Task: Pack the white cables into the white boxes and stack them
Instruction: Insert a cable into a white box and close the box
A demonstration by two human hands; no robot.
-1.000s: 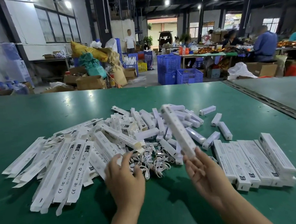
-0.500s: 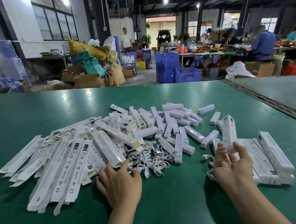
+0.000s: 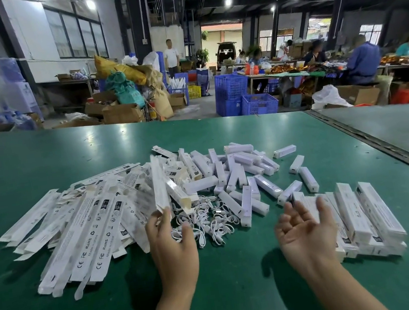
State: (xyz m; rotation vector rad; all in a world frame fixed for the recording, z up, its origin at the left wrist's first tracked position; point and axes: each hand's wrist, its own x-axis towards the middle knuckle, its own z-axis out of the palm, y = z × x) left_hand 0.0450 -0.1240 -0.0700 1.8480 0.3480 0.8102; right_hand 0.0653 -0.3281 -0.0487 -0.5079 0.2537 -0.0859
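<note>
White cables lie in a loose tangle at lower centre of the frame, on the green table. They sit just past the fingertips of the left hand, and none of them shows inside a box yet.

That hand pinches the lower end of one flat box, which stands almost upright above the heap. It is probably raised like this so it can be opened into a sleeve and fed a cable. The right hand is turned palm up with its fingers slack and holds nothing. It hovers just beside the stack of boxes at lower right, well placed to help open the sleeve or pick up a cable.

The stacked boxes lie side by side in layers with their ends shut, so whatever they hold is hidden. The pile of flat boxes fans out at left centre, unfolded and clearly hollow. Short white blocks are scattered behind the cables, and I cannot tell what they hold.

Further off, at upper centre, are blue crates, and left of them cardboard cartons. Their contents are too small to make out.
</note>
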